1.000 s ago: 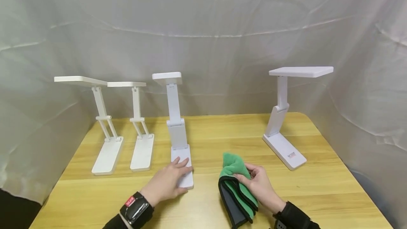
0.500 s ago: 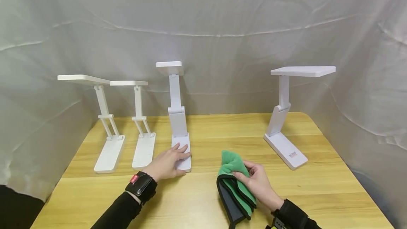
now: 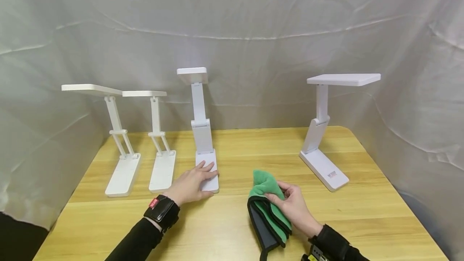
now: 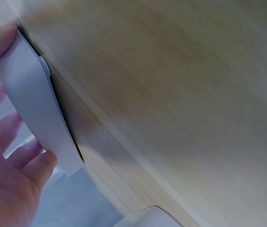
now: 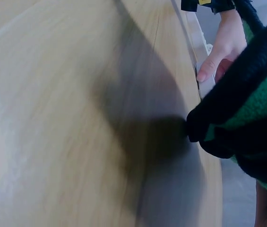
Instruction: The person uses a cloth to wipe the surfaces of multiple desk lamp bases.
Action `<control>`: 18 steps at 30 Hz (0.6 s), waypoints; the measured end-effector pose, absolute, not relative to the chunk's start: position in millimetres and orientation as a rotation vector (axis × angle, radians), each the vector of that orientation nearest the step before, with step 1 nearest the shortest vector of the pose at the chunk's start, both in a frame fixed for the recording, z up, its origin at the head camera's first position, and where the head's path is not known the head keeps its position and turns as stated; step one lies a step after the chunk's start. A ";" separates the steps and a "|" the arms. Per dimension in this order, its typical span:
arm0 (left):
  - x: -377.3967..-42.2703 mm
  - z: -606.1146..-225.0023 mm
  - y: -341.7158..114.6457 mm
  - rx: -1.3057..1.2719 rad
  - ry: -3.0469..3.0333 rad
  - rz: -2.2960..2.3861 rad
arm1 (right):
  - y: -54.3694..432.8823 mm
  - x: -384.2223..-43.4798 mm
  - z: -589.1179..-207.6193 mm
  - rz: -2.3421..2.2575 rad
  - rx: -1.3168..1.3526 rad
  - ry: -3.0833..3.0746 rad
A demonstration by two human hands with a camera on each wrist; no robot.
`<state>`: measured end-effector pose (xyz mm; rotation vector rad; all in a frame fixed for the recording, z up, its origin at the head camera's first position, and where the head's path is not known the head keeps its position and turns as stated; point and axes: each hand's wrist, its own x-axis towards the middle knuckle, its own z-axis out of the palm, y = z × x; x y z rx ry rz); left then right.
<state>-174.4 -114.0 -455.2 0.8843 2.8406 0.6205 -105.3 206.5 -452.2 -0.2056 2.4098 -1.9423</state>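
A white folding desk lamp (image 3: pixel 203 138) stands left of centre, its arm raised and its head tilted. My left hand (image 3: pixel 190 184) grips its base, the fingers spread over the top and the thumb at the near end; the left wrist view shows the fingers along the edges of the base (image 4: pixel 41 101). My right hand (image 3: pixel 296 208) pinches a folded towel (image 3: pixel 266 190), green with a dark grey side and black edging, between thumb and fingers. In the right wrist view the towel (image 5: pixel 261 109) covers most of that hand.
Two white lamps (image 3: pixel 123 172) (image 3: pixel 163 170) stand unfolded to the left. Another lamp (image 3: pixel 322 164) is at the right, turned at an angle. All stand on a wooden table (image 3: pixel 253 148), with a pale grey curtain (image 3: pixel 253 75) behind and beside it.
The lamp under my left hand has slid away from me toward the back of the table, the hand moving with it. My right hand and the towel have stayed nearly still.
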 end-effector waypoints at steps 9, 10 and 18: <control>-175.5 -444.4 -105.9 0.875 2.875 0.626 | 218.6 -104.2 -456.5 -1.952 -0.100 2.424; -176.6 -440.6 -101.8 0.864 2.884 0.631 | 220.5 -103.8 -457.3 -1.947 -0.072 2.426; -213.6 -414.8 -25.9 0.788 2.784 0.865 | 243.7 -95.3 -458.2 -1.908 0.114 2.494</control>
